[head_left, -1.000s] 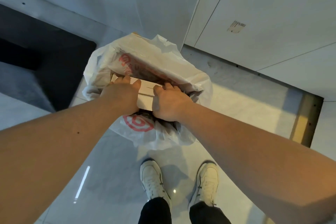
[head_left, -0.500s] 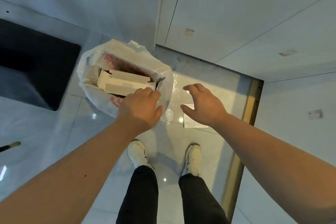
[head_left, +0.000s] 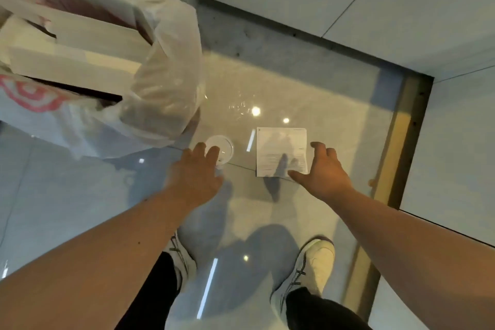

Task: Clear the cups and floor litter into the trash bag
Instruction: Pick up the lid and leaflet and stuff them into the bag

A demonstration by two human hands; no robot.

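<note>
Upper left of the frame: white plastic trash bag (head_left: 160, 94) with red print, mouth open, pale cardboard boxes (head_left: 80, 61) inside, standing on the glossy tiled floor (head_left: 334, 104). Centre: clear plastic lid or cup (head_left: 223, 146) on the floor just right of the bag, left hand (head_left: 194, 177) over its lower edge with fingers loosely spread and holding nothing, contact impossible to tell. Just right of centre: printed paper slip (head_left: 281, 151) flat on the floor, right hand (head_left: 321, 171) wide open at its lower right corner, thumb at the edge, empty; bottom of the frame: two white sneakers (head_left: 313, 262).
</note>
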